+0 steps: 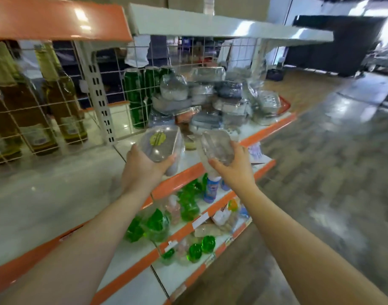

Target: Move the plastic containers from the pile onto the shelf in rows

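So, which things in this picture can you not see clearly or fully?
- Pile of containers, head view: motion blur and wrapping glare hide the single shapes and their count.
- Yellow label on the left hand's clear container: too blurred to read.
- Right hand's clear container: fingers behind it hidden.
- Bottles at left: wire grid and the edge cut them.

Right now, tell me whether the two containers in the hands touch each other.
Apart. The head view shows shelf and pile between the left container and the right container.
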